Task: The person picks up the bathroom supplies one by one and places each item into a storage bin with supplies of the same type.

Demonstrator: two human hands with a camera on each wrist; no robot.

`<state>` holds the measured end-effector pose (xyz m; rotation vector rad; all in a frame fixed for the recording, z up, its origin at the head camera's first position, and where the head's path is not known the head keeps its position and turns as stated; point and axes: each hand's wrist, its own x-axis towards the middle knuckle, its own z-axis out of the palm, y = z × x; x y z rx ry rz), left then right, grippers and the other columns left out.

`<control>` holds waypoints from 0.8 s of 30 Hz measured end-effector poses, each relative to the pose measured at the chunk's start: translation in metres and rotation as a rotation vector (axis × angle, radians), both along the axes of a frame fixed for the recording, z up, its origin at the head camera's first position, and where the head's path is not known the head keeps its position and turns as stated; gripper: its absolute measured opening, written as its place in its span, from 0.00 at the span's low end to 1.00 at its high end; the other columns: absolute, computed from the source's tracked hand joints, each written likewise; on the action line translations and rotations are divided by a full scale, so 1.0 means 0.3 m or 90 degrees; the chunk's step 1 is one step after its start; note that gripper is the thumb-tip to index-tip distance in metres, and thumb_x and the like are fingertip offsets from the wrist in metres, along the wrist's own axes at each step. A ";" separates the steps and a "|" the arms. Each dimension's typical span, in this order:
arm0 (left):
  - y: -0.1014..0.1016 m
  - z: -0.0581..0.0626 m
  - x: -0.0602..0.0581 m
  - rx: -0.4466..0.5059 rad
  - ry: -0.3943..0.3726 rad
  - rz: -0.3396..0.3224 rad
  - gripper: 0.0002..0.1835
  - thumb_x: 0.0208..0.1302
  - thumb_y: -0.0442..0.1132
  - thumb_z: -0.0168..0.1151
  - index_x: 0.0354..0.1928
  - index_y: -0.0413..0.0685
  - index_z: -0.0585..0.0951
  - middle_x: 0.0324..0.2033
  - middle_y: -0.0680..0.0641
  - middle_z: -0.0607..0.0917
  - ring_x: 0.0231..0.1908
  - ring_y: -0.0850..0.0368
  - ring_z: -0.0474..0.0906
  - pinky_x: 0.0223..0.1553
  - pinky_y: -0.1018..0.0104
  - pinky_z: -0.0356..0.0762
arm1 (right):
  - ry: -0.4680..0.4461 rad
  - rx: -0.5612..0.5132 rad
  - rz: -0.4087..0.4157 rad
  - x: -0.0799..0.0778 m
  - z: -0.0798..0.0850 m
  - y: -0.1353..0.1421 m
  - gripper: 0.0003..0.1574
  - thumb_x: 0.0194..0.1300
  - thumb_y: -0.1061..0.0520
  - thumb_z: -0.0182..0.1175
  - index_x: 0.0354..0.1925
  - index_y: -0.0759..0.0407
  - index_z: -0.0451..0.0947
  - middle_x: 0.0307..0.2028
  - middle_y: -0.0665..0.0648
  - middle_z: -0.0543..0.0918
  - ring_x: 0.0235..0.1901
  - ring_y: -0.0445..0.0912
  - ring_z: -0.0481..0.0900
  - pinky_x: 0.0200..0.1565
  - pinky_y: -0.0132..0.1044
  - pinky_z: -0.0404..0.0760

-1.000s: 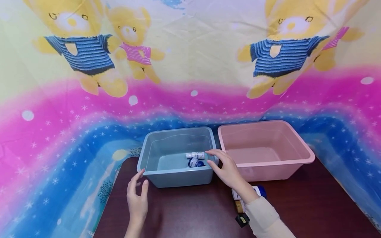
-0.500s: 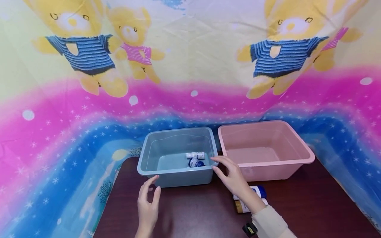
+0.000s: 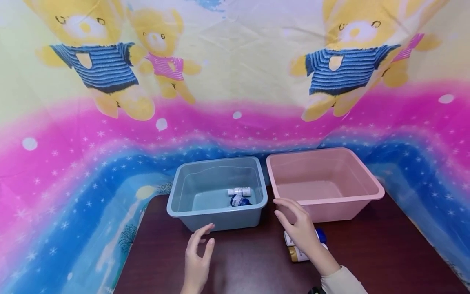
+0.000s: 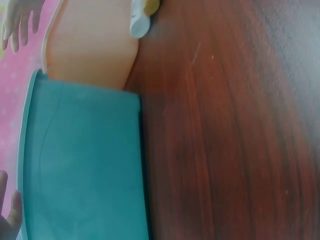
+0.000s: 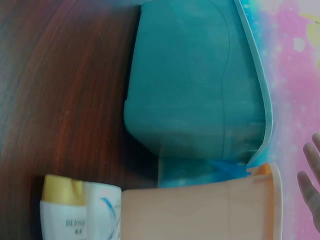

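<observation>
My left grip (image 3: 197, 261) and right grip (image 3: 300, 226) held nothing, fingers apart. On the counter (image 3: 253, 265), the blue tub (image 3: 236, 220) stood near the left, the pink tub (image 3: 341, 211) near the right. I judged both light, stiff and slightly slick, best taken by the rim at opposite ends.

Between our left hand (image 3: 197, 261) and right hand (image 3: 300, 229) we have free tabletop (image 3: 249, 261); a blue tub (image 3: 224, 219) and pink tub (image 3: 332, 211) wall off the far side, bottles (image 3: 301, 255) the right.
</observation>
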<state>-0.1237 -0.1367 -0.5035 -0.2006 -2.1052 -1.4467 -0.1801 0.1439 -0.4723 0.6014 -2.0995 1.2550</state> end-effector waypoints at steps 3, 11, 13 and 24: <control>0.030 0.006 0.000 -0.003 -0.027 -0.016 0.19 0.62 0.26 0.64 0.54 0.46 0.82 0.49 0.51 0.85 0.50 0.57 0.76 0.47 0.73 0.69 | 0.007 -0.001 -0.011 0.008 -0.003 0.023 0.26 0.55 0.72 0.69 0.53 0.58 0.83 0.50 0.56 0.84 0.53 0.47 0.78 0.57 0.22 0.66; 0.103 0.070 0.018 -0.034 0.021 -0.072 0.18 0.61 0.26 0.65 0.53 0.46 0.82 0.47 0.50 0.85 0.48 0.52 0.78 0.47 0.71 0.72 | -0.019 0.022 -0.025 0.042 -0.036 0.084 0.25 0.56 0.72 0.68 0.52 0.57 0.83 0.50 0.55 0.83 0.55 0.41 0.77 0.59 0.24 0.66; 0.112 0.055 0.012 -0.040 0.015 -0.077 0.18 0.61 0.26 0.65 0.53 0.47 0.82 0.47 0.50 0.85 0.48 0.51 0.78 0.47 0.71 0.72 | -0.018 0.026 -0.028 0.051 -0.045 0.096 0.25 0.56 0.72 0.68 0.52 0.57 0.83 0.50 0.55 0.84 0.54 0.41 0.77 0.58 0.24 0.67; 0.167 0.031 -0.001 0.002 -0.100 -0.131 0.16 0.66 0.32 0.64 0.53 0.54 0.82 0.48 0.55 0.85 0.50 0.48 0.77 0.48 0.65 0.73 | 0.000 0.041 -0.040 0.109 -0.074 0.176 0.28 0.51 0.76 0.68 0.51 0.61 0.83 0.47 0.58 0.84 0.54 0.37 0.76 0.59 0.25 0.67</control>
